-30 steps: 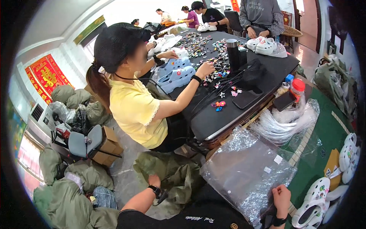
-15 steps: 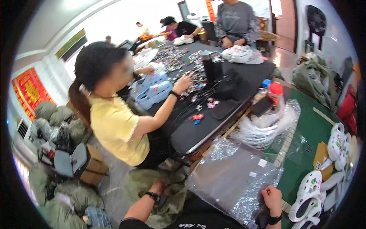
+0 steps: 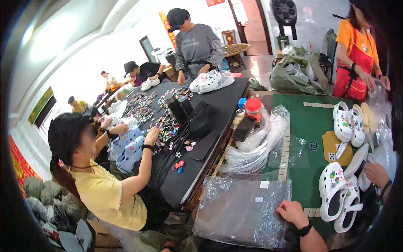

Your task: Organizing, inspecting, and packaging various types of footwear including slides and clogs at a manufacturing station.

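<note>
My right hand (image 3: 292,214), a dark band on its wrist, rests with curled fingers at the right edge of a flat stack of clear plastic bags (image 3: 235,208). Whatever those fingers hold, if anything, is hidden. Only a little of my left hand (image 3: 168,243) shows at the lower edge, and its fingers cannot be made out. To the right of my right hand lies a pair of white clogs with colourful charms (image 3: 333,189). A bundle of thin clear plastic strips (image 3: 256,157) lies beyond the bags.
Farther along the green table (image 3: 306,159) are another white clog pair (image 3: 343,122) and a red-lidded jar (image 3: 253,108). Another person's hand (image 3: 376,174) touches white footwear at right. A co-worker in yellow (image 3: 105,189) handles blue clogs (image 3: 130,153) beside scattered charms (image 3: 166,130).
My view has swung right, bringing a person in orange and red and another hand into sight. My left hand has dropped nearly out of view; my right stays by the bags.
</note>
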`<state>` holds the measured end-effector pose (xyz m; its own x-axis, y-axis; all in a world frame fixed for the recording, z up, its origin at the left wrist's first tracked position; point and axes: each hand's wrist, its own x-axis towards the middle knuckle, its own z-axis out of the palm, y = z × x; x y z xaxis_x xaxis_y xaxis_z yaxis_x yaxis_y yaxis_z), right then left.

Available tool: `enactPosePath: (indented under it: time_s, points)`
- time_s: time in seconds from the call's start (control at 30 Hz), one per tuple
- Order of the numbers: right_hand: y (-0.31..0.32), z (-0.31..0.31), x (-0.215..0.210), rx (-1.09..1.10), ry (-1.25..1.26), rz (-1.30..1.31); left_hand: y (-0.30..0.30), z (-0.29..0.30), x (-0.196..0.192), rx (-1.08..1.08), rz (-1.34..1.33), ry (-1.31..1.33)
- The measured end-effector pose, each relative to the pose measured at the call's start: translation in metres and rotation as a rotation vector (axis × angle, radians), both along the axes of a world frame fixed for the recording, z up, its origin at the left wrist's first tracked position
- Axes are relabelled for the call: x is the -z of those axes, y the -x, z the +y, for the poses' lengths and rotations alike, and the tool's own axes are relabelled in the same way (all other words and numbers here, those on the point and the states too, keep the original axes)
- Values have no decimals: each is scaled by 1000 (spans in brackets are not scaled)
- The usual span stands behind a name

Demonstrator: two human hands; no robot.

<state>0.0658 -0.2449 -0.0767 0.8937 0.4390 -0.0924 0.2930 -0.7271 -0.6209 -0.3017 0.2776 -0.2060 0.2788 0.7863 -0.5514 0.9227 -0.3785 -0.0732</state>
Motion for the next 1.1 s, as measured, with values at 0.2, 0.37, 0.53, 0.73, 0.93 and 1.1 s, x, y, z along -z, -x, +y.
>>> enactPosePath:
  time_s: [0.2, 0.37, 0.53, 0.73, 0.93, 1.1]
  points:
    - [-1, 0, 3, 11, 15, 10, -6, 22, -62, 106, 35, -83]
    - [-4, 1, -1, 0, -27, 13, 8, 21, -94, 127, 57, -125]
    - [-6, 4, -1, 5, -27, 10, 34, 8, -116, 84, 41, -159]
    - [-2, 3, 0, 3, 2, 16, 61, -23, -128, -6, -26, -203]
    - [-3, 1, 1, 35, 16, 60, 98, -53, -148, -80, -34, -241]
    - [-3, 0, 4, 37, 10, 24, 118, -75, -155, -73, -9, -218]
